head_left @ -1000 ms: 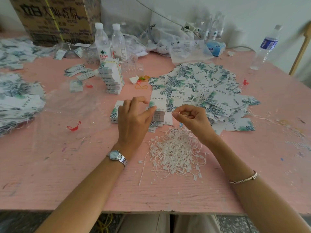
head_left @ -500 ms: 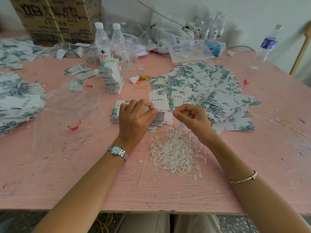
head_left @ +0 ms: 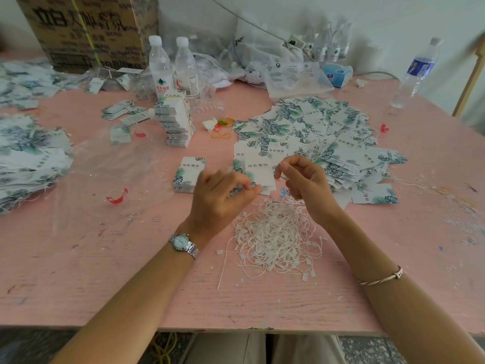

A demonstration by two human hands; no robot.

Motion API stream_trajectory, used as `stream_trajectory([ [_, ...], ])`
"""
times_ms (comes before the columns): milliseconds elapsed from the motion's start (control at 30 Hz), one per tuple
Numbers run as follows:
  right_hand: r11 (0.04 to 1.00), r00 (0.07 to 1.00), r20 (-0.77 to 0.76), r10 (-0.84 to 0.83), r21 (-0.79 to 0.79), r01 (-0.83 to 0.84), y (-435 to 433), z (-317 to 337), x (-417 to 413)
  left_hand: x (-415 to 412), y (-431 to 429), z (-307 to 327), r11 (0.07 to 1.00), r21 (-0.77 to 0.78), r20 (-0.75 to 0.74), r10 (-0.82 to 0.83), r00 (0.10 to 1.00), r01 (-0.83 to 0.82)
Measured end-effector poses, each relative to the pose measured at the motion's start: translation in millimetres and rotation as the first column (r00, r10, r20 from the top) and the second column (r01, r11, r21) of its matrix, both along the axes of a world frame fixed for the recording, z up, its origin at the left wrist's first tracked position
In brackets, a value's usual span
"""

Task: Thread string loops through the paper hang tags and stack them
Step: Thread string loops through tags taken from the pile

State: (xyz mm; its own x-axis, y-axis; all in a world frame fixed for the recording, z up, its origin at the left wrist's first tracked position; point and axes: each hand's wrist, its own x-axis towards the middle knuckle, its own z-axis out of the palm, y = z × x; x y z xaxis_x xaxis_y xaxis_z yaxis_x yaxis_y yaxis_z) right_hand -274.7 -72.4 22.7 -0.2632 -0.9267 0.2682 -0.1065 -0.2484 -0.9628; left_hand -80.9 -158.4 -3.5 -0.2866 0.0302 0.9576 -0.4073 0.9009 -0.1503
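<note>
One wide camera on the person's head looks forward and down, close over the pink worktop (head_left: pixel 78 271), wall (head_left: pixel 380 19) along the frame's top.

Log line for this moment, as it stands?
left hand: pinches hang tag | right hand: pinches string loop | string pile: between wrists

strings (head_left: pixel 275 232) before tags (head_left: pixel 309 132) | tag stack (head_left: pixel 175 122) left, bottles (head_left: pixel 172 67) behind

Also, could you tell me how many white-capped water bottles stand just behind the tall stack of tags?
2. The left bottle and the right bottle stand side by side, in front of the cardboard box. Other bottles farther back may be partly hidden.
</note>
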Motion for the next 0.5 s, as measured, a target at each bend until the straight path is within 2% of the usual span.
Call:
stream_trajectory([
  [133,1.0,1.0,-0.028,-0.004,-0.011,0.004,0,-1,-2,-6,10,-2,0.995,-0.063,0.066,-0.071,0.995,0.075],
  [233,0.998,0.997,-0.051,-0.051,-0.042,0.049,-1,-2,-1,-9,12,-5,0.995,-0.042,0.112,-0.089,0.99,0.094],
  [300,0.996,0.997,-0.031,-0.067,-0.061,0.065,-1,-2,-1,-10,14,-4,0.992,0.085,0.097,-0.097,0.991,0.089],
  [367,0.996,0.998,-0.009,-0.056,-0.071,0.055,-1,-2,-3,-12,15,-4,0.954,0.28,0.017,-0.12,0.993,0.111],
  [433,0.997,1.0,-0.017,-0.019,-0.075,0.017,1,-2,-3,-11,15,-4,0.851,0.485,-0.12,-0.164,0.979,0.202],
  [500,0.996,0.998,-0.045,0.047,-0.076,-0.05,2,-3,-1,-9,15,-6,0.685,0.664,-0.235,-0.187,0.954,0.298],
])
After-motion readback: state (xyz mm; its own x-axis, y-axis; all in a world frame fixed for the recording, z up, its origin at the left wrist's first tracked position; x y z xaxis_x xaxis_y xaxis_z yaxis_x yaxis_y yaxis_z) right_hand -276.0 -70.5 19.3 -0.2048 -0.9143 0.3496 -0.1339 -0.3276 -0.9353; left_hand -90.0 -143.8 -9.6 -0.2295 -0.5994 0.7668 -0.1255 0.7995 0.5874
